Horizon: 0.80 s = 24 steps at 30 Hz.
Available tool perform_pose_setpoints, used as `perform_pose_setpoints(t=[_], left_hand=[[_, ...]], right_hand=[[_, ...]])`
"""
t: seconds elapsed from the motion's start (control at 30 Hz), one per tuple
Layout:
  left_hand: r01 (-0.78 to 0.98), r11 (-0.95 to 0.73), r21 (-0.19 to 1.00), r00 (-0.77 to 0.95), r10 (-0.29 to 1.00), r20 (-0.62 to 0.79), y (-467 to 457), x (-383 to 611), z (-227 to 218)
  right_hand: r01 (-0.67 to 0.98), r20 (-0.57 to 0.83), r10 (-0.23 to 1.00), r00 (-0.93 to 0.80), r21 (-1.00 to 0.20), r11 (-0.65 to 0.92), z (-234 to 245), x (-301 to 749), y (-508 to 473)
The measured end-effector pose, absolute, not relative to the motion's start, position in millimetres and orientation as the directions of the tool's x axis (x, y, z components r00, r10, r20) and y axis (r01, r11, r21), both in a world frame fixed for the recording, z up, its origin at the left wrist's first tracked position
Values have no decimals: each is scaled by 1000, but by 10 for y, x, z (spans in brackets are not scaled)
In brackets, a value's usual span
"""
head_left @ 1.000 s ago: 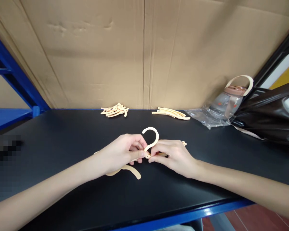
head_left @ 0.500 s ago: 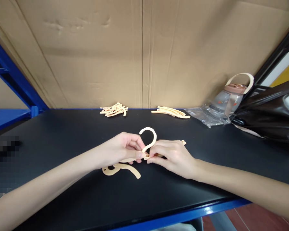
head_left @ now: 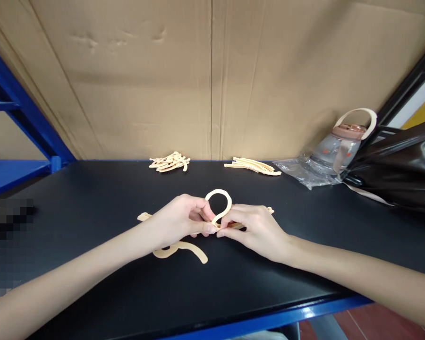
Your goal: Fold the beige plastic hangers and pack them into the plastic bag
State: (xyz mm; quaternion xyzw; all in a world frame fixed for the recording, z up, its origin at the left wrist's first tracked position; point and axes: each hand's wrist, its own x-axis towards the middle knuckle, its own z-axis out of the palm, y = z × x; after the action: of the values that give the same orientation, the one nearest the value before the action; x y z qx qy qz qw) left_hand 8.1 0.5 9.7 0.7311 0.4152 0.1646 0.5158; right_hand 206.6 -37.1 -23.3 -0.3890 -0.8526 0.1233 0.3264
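Both hands meet at the middle of a beige plastic clothes hanger (head_left: 228, 200), whose curved hook stands up between them. My left hand (head_left: 184, 215) pinches the hanger just below the hook, thumb in front. From the other side, my right hand (head_left: 257, 231) grips it close by, with thumb and fingers pressed together. One arm end pokes out left of my left wrist and the other just beyond my right knuckles; the hands cover much of the arms between. A loose beige hook-shaped piece (head_left: 193, 248) lies flat on the table below, partly hidden by my left forearm.
Toward the back of the black table (head_left: 184, 297) lie a pile of beige hook pieces (head_left: 170, 162) and a stack of beige strips (head_left: 253, 165). At the right are a clear plastic bag (head_left: 297, 172), a handled bottle (head_left: 343, 146) and a black bag (head_left: 396, 165). Cardboard (head_left: 145, 94) stands behind.
The hanger's left arm end now shows beyond my left wrist, where it was hidden. My hands stay at the hanger's middle. The whole view has shifted slightly.
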Motion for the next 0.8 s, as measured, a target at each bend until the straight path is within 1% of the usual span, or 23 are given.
perform_pose_setpoints(t=[0.17,0.23,0.4,0.5,0.67,0.8], left_hand=[[387,-200,900,610,787,-87,-25,69,55],[366,-217,905,608,792,-56,-50,74,35],[333,-234,913,570,822,3,-72,81,-8],[323,-213,922,539,842,6,-49,76,-2],[333,-177,926,480,877,-5,-21,62,28],[331,-170,928,476,879,-9,-16,46,29]], right_hand=[[591,360,833,-420,-588,552,-213,2071,-339],[593,325,848,-419,-609,527,-193,2084,-320],[625,309,825,-473,-542,561,-114,2139,-320],[653,290,820,-494,-498,570,-69,2185,-347],[746,194,861,-470,-433,505,-26,2239,-337],[769,146,864,-481,-402,496,-24,2231,-338]])
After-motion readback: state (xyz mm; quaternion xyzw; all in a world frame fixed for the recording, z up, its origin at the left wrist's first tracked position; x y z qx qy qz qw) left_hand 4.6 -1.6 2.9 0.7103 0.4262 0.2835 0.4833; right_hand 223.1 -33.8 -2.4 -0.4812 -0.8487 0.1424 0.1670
